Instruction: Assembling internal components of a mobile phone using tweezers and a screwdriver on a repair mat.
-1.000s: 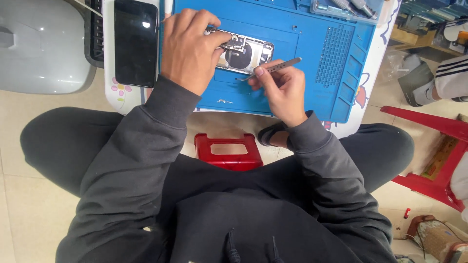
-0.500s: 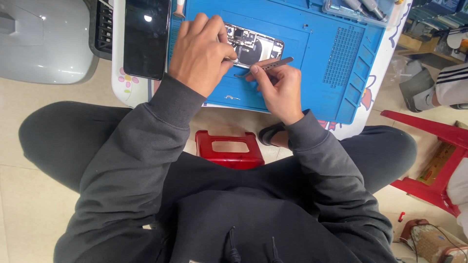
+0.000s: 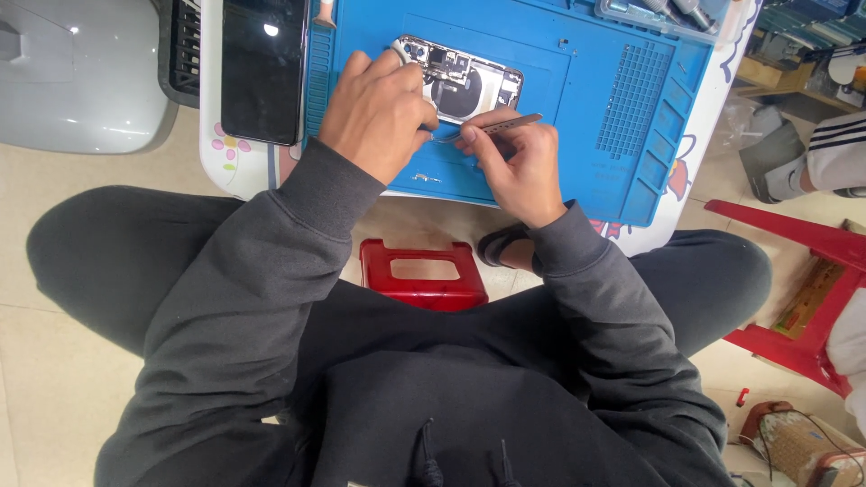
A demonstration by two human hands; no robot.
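An opened phone body (image 3: 469,81) with its inner parts exposed lies on a blue work mat (image 3: 595,81). My left hand (image 3: 379,113) rests over the phone's near left end and grips it. My right hand (image 3: 514,158) holds metal tweezers (image 3: 505,124), their tip pointing left at the phone's near edge, close to my left fingers. A detached black phone screen (image 3: 263,68) lies to the left of the mat. Both arms wear dark grey sleeves.
The mat sits on a low white table (image 3: 230,171). A red stool (image 3: 424,275) stands between my legs. A grey rounded object (image 3: 77,72) is at far left, a red plastic frame (image 3: 794,289) at right, and another person's striped sleeve (image 3: 834,153) at the right edge.
The view has shifted, so phone and mat appear lower and more centred. My hands stay on the phone, and the tweezers' tip has come nearer my left fingers.
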